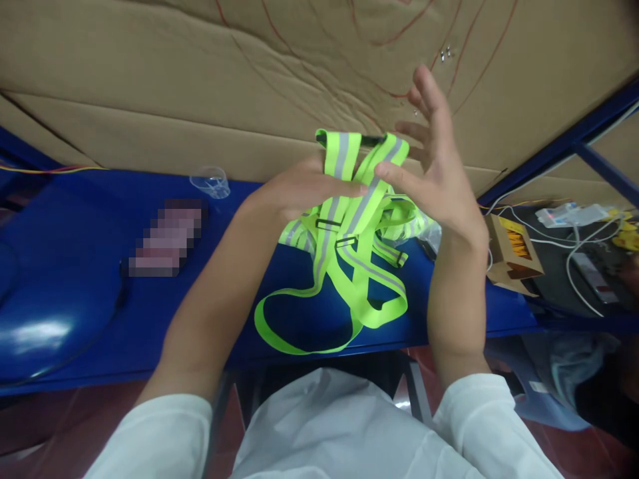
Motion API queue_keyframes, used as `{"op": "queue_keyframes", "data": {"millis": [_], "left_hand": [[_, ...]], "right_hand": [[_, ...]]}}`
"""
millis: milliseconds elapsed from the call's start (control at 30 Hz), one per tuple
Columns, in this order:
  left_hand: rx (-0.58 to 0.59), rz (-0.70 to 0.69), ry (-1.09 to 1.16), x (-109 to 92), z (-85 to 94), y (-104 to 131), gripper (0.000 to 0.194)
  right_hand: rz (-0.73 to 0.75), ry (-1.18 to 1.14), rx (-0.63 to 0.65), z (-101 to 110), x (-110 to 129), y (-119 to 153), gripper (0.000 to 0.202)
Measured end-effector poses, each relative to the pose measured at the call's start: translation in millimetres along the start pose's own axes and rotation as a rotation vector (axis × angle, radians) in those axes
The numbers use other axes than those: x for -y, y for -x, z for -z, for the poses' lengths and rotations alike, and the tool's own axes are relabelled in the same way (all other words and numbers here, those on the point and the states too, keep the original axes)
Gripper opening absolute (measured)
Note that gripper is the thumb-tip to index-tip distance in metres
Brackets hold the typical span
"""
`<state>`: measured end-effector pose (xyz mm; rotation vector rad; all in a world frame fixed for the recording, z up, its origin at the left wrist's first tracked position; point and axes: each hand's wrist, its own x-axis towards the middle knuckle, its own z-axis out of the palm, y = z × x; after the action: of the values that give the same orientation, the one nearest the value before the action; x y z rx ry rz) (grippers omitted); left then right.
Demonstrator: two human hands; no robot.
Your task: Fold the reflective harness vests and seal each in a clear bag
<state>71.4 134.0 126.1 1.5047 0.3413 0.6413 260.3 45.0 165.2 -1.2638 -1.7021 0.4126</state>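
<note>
A fluorescent yellow-green reflective harness (332,199) with grey stripes and dark buckles hangs bunched in my left hand (307,186). The thumb lies across its straps, and the other fingers are hidden behind them. Two strap ends fold over at the top, while long loops trail down over the blue table. My right hand (439,166) is raised just right of the harness, fingers spread. Its thumb is at the edge of a strap; whether it touches I cannot tell. Behind the straps, more of the same webbing and some clear plastic (429,233) show in part.
On the blue table (239,266) lie a blurred-out phone-like object (167,238) and a clear plastic cup (210,181). A cardboard sheet (174,133) stands along the back. To the right are an opened carton (514,253) with yellow contents, white cables, and a blue metal frame (606,173).
</note>
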Motion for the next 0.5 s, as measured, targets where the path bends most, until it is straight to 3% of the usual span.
{"op": "queue_keyframes", "data": {"millis": [133,200,333,500], "left_hand": [[0.079,0.124,-0.091,7.4,-5.9,-1.3,0.050],[0.127,0.133,-0.023,11.0,-10.5,-2.2,0.045],[0.251,0.193,0.100,13.8,-15.9,-1.4,0.037],[0.219,0.103,-0.008,6.4,-19.2,3.3,0.040]], "right_hand": [[0.028,0.152,0.143,6.5,4.9,4.0,0.044],[0.026,0.197,0.069,1.3,4.0,2.9,0.046],[0.020,0.192,-0.200,-0.9,-2.3,-0.2,0.059],[-0.190,-0.135,-0.082,6.0,-24.1,-5.0,0.048]]}}
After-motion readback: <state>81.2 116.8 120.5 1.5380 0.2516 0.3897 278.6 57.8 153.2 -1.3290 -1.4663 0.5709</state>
